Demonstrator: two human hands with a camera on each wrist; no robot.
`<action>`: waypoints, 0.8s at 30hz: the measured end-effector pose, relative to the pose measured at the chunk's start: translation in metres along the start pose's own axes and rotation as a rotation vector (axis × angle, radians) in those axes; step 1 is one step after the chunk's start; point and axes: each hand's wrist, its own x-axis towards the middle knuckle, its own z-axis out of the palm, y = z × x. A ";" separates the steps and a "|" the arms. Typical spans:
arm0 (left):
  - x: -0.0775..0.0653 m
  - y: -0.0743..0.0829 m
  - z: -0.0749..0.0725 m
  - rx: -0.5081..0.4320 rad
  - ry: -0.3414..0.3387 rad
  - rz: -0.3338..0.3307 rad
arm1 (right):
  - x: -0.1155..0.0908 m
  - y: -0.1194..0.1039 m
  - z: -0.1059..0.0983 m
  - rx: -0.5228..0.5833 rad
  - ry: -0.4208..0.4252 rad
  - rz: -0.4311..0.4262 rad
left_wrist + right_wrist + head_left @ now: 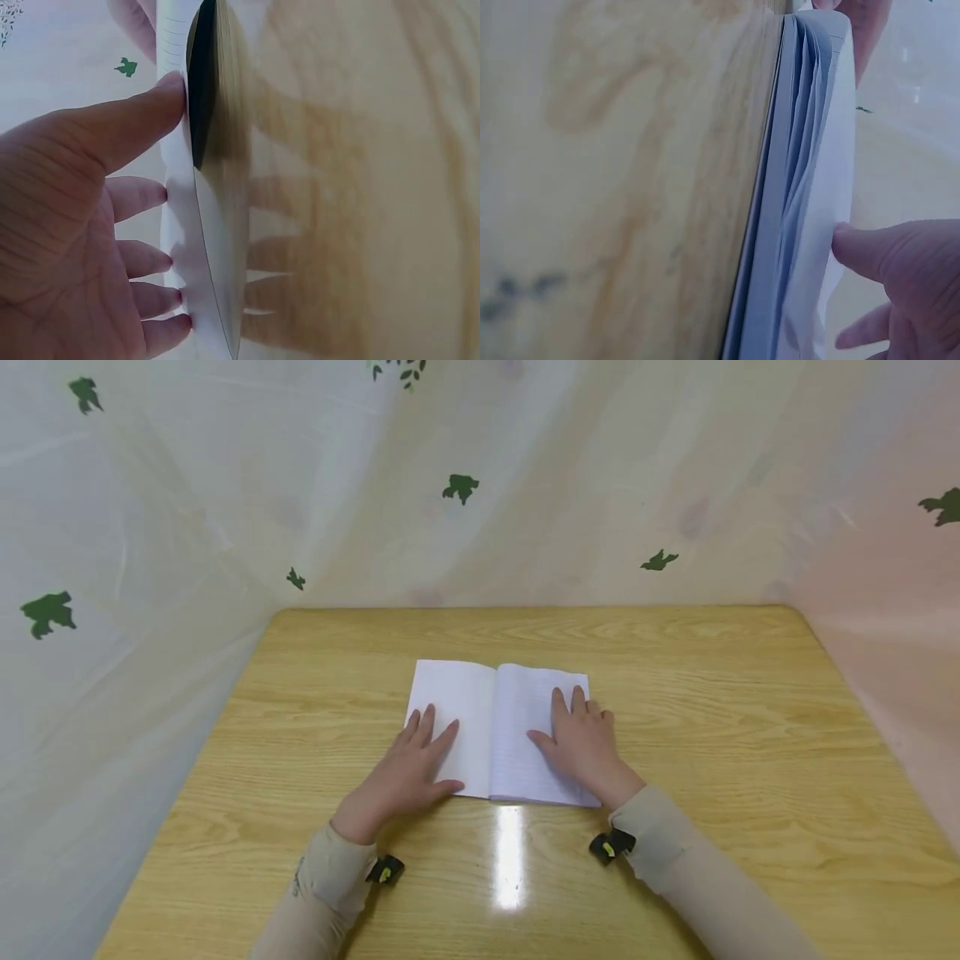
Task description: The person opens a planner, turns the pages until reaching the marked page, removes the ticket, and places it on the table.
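A notebook (pixel 517 735) lies spread on the wooden table, its left page (pixel 457 685) plain white and its right page faintly lined. My left hand (pixel 408 768) rests with spread fingers on the left page, the thumb (pixel 146 120) at the lower edge. On the right page my right hand (pixel 585 743) presses down, fingers pointing away and thumb toward the fold. In the right wrist view the loose edges of several pages (pixel 799 150) show under the top sheet. The left wrist view shows a dark patch (pixel 201 90) beneath the lifted edge of the page.
The wood-grain table (pixel 720 710) reaches out on all sides of the notebook. A pale curtain (pixel 562 485) with green bird shapes hangs behind it and along both sides. A bright reflection (pixel 509 860) lies on the table in front of the notebook.
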 end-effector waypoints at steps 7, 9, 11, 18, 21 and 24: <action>0.001 -0.001 0.002 -0.025 -0.033 0.009 | 0.008 0.000 0.001 0.062 0.077 0.075; 0.001 -0.001 0.002 -0.020 -0.035 0.010 | 0.010 -0.001 0.001 0.093 0.083 0.092; 0.002 -0.001 0.003 -0.013 -0.035 0.011 | 0.012 -0.001 0.001 0.117 0.082 0.110; 0.003 -0.002 0.005 -0.001 -0.034 0.006 | 0.016 0.002 0.001 0.145 0.029 0.164; 0.002 -0.002 0.004 -0.004 -0.044 -0.003 | 0.017 0.004 0.001 0.162 0.017 0.173; 0.002 -0.002 0.004 -0.011 -0.048 -0.008 | 0.019 0.004 0.002 0.189 0.024 0.176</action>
